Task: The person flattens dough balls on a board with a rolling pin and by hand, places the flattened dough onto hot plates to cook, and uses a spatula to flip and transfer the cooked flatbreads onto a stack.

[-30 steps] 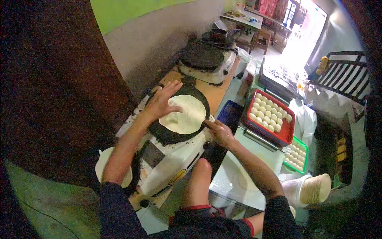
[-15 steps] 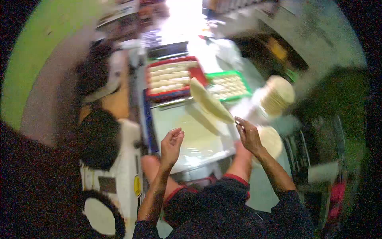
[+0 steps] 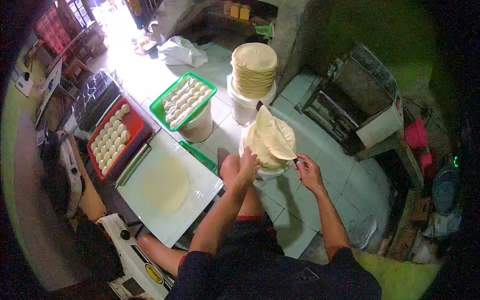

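Note:
My right hand [image 3: 308,172] is closed on the dark end of a thin stick [image 3: 296,161]. Over the stick hangs a pale, thin round of flatbread [image 3: 272,135], folded across it. This flatbread is above a low stack of similar rounds [image 3: 288,131] on a white bucket [image 3: 272,173]; part of it seems to rest on them. My left hand [image 3: 248,166] is at the near left edge of that stack, fingers slightly apart, with nothing visible in them. On the white work board [image 3: 200,192] to the left lies another rolled-out dough sheet [image 3: 167,182].
A tall stack of flatbreads [image 3: 254,70] stands on another bucket [image 3: 244,107] behind. Dough balls fill a green tray [image 3: 159,107] and a red tray [image 3: 137,131]. A white stove [image 3: 137,255] is at my lower left. A dark metal rack [image 3: 350,100] stands right.
My view and body have turned right. The flatbread on the stick has moved from above the work board to over the low stack, and my left hand has come over beside it.

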### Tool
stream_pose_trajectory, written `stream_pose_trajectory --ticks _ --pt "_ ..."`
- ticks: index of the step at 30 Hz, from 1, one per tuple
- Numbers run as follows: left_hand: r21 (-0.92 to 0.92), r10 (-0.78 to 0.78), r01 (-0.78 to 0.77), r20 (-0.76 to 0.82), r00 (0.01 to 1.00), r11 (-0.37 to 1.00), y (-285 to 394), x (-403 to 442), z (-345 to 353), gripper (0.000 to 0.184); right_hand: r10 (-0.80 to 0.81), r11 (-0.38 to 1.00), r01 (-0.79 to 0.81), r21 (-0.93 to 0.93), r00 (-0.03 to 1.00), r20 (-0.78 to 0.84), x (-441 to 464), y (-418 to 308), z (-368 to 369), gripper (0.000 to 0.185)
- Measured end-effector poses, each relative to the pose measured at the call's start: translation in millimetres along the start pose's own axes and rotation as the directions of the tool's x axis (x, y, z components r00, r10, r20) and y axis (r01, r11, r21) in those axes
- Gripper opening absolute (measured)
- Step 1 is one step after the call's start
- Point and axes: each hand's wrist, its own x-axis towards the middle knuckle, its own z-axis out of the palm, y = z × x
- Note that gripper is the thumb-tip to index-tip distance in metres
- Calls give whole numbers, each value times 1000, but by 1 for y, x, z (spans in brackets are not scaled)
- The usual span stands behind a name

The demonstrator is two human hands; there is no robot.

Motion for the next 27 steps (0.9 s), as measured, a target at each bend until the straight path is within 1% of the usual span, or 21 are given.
stream_pose_trajectory --ticks 1,4,6,7,8,9,10,11,12,13,14,15,16,17,18,19,20,21,23,25,27 --pt "-24 -9 8 -46 999 1000 -3 5 3 38 77 994 -83 77 995 70 2 -1 -3 35" --pt "112 16 -4 -104 994 994 -23 36 -6 43 59 948 -125 294 973 224 21 29 4 33" --pt "176 53 -20 -186 981 984 -53 75 -17 54 54 950 -116 289 976 212 44 65 23 34" --pt "278 95 -34 -209 973 960 -71 95 -24 56 54 952 -112 284 977 205 54 82 30 34" --pt "378 137 -41 -231 963 925 -88 116 -32 58 -44 985 17 172 987 154 59 99 35 36" --pt "541 198 -52 -216 956 840 -104 135 -41 57 -151 988 146 51 982 112 63 114 38 37" --pt "608 224 -58 -201 954 792 -110 138 -43 55 -262 960 269 -75 961 84 64 120 40 39" --pt "671 251 -64 -186 950 739 -116 141 -46 54 -265 957 267 -112 964 35 64 126 40 39" --pt "656 245 -68 -183 952 752 -118 132 -42 54 -267 953 262 -149 964 -12 63 128 39 40" --pt "726 246 -9 -221 944 688 -102 109 -24 59 -272 948 256 -190 960 -62 63 129 36 41" --pt "784 246 54 -258 934 618 -85 84 -5 67 -265 949 245 -198 961 -83 63 132 34 30" --pt "902 432 -110 -89 898 416 -82 69 4 70 -262 948 237 -212 960 -101 65 134 35 28" --pt "953 563 -251 115 819 170 -89 58 9 74 -258 947 226 -227 959 -122 68 137 35 26" --pt "929 629 -356 336 701 -99 -92 49 12 78 -253 946 214 -242 957 -145 70 139 35 25" --pt "885 455 -385 465 759 -263 -98 49 8 80 -274 942 213 -257 934 -228 76 148 38 26" --pt "805 252 -429 552 795 -410 -104 51 3 83 -206 960 155 -234 954 -217 78 151 39 26" --pt "695 37 -487 592 805 -528 -109 52 -1 85 -142 972 98 -213 969 -204 81 152 37 26" --pt "701 127 -528 651 748 -480 -107 46 -1 82 -80 980 43 -193 979 -190 83 152 35 27" --pt "682 308 -619 730 610 -390 -86 23 -2 75 -133 975 78 -209 957 -259 83 154 45 28" --pt "776 361 -569 630 687 -271 -32 -28 2 67 -180 975 127 -183 933 -311 71 146 64 27" --pt "742 463 -667 615 638 -66 2 -32 -34 57 -61 997 44 -69 964 -258 53 119 80 26"
